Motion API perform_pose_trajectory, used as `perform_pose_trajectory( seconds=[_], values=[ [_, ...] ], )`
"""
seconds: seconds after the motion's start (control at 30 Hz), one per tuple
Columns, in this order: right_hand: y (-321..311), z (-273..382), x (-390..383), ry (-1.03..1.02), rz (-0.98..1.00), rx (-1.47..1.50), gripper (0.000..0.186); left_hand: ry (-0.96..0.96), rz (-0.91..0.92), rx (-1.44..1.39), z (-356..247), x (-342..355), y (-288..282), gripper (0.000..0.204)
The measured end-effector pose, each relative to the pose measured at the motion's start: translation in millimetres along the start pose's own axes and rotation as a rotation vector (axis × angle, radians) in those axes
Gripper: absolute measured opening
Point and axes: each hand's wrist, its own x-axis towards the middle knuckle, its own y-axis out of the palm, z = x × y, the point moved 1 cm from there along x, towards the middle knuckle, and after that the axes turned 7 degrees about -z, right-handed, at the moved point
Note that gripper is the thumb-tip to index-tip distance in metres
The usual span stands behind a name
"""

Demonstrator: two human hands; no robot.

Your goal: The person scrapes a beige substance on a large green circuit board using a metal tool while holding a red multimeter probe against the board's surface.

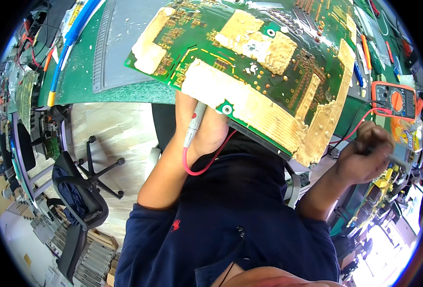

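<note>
A large green circuit board [173, 62] with cream-coloured, ribbed patches tilts over the table's near edge. My left hand [210, 131] is under its near edge, fingers hidden by the board. Along that hand lies a grey test probe [195, 124] with a red dot and a red lead looping from its end; its tip is out of sight. My right hand [369, 153], slightly blurred, is off the board to the right. Its fingers are curled round a grey pen-shaped probe [399, 161]. Beyond it sits an orange-framed multimeter [397, 101] with red and black leads.
Under the board is a green work mat [125, 94] with a grey tray-like pad [120, 52]. A blue tool with a yellow tip [61, 71] lies at the left. Screwdrivers, among them an orange one [366, 50], lie at the right. A black office chair [80, 196] stands on the left.
</note>
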Motion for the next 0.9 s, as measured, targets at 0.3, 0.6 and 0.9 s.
perform_pose_trajectory(
  seconds=[0.3,0.6,0.9],
  values=[
    [-11.1,3.4,16.4,-0.209,-0.214,0.104,0.072,-0.104,0.021,-0.063,-9.5,-2.2,-1.1,0.021],
    [51.9,11.5,-24.7,-0.312,0.182,-0.231,0.041,-0.16,0.015,-0.189,-9.6,-1.4,-0.1,0.023],
    [67.4,-6.8,-18.6,-0.501,0.416,-0.223,0.075,-0.249,0.038,-0.244,-9.7,-3.5,-3.8,0.025]
  ],
)
